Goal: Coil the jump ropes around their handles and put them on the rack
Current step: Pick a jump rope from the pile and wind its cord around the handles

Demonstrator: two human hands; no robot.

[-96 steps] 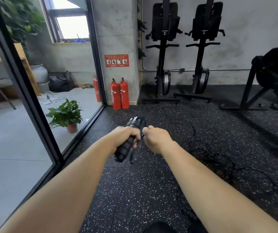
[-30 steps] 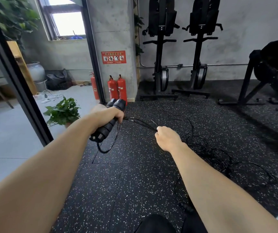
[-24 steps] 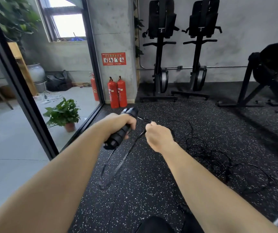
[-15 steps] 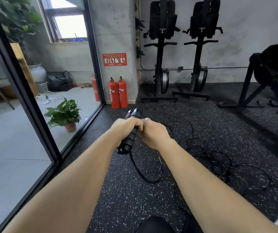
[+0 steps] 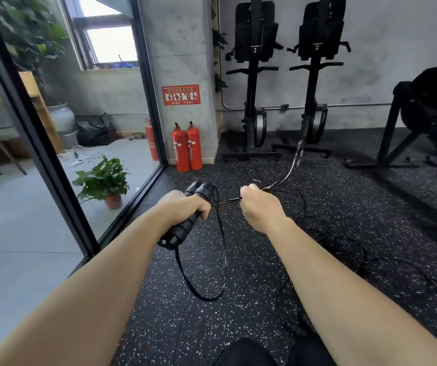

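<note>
- Gripping both handles (image 5: pixel 185 220), the left hand (image 5: pixel 183 208) has its fingers curled round them
- Right hand (image 5: pixel 262 207) just beside it, pinching the rope (image 5: pixel 222 249)
- Rope loop hangs below the hands

Red sign (image 5: pixel 181 95) on pillar (image 5: pixel 180 48): lettering illegible. Labels on extinguishers (image 5: pixel 194 146) unreadable.

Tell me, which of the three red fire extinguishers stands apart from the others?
The leftmost fire extinguisher: it stands alone behind the glass wall, while the middle one and the right one stand side by side before the concrete pillar.
</note>
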